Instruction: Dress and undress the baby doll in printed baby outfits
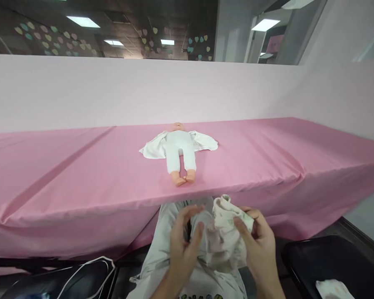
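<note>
A soft white cloth garment with a small faint print (229,232) hangs bunched above my lap. My right hand (258,245) pinches its upper right edge between thumb and fingers. Just left of the garment, my left hand (185,241) is open, thumb and fingers apart, holding nothing. Beyond both hands a baby doll (179,149) lies on its back, feet toward me, with a white body and bare feet. White fabric (156,147) spreads out on both sides of its torso, like an opened top.
A pink cloth (81,166) covers the long table and drapes over its front edge. Behind it stands a white wall (137,91) with windows above. At lower right, a black chair (336,261) holds a white cloth (333,288). A white cable (102,259) lies at lower left.
</note>
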Available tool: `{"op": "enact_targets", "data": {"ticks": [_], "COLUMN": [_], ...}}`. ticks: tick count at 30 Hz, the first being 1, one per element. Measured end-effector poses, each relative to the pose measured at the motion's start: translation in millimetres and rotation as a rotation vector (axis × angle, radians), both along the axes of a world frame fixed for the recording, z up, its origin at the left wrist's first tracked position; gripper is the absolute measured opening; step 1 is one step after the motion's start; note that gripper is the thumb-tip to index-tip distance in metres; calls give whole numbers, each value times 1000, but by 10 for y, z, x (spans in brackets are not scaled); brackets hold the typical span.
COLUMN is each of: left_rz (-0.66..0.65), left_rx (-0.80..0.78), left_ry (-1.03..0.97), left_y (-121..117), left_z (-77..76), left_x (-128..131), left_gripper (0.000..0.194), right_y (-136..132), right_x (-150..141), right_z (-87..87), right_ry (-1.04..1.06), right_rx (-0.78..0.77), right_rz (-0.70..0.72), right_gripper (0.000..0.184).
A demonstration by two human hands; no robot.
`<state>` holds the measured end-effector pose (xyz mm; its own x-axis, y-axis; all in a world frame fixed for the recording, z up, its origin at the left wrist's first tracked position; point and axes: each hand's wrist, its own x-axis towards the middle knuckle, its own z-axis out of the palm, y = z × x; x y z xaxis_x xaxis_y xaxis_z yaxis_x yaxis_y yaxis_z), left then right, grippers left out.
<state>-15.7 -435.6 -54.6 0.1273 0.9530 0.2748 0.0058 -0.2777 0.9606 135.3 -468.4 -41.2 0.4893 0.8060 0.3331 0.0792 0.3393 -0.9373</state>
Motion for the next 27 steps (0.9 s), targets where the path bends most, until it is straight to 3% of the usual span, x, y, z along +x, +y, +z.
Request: {"op": "enact_targets", "data": {"ticks": [1, 3, 6, 8, 10, 13, 15, 18, 21, 24, 27], "left_rz": [-42, -261, -638, -758, -815, -811, -735, -691, -755, -775, -614], "left_rx": [5, -74, -347, -477, -500, -482, -498, -470, -342, -369, -621], "left_ry": [31, 30, -34, -65, -57, -24, -28, -30, 23, 19, -139], "left_y": [75, 171, 172, 129, 99, 104, 124, 132, 91, 53, 109], "left_z": [5, -16, -124, -223, -319, -431, -463, -415, -308, -317, -450], "left_x": [-45, -97, -101, -93, -98, -107, -94, -57, -38, -25, 19], "left_gripper": [45, 60, 74, 75, 67, 54, 60, 75, 69, 44, 35], "right_y": [3, 39, 164, 268, 350, 380, 342, 291, 334, 386, 288], "right_x": [12, 4, -16, 8, 58, 126, 132, 81, 19, 11, 36], "right_z": [51, 175, 380, 504, 601, 680, 692, 695, 737, 778, 665], "right_ry": [109, 269, 347, 327, 268, 125, 34, -13, 38, 55, -128], "right_rx": [-16, -27, 0, 45, 99, 177, 200, 198, 197, 206, 261], "right_rz": [44, 112, 129, 104, 63, -12, -29, 22, 44, -124, -424], "right_gripper": [26, 34, 39, 38, 35, 31, 30, 29, 28, 26, 20]}}
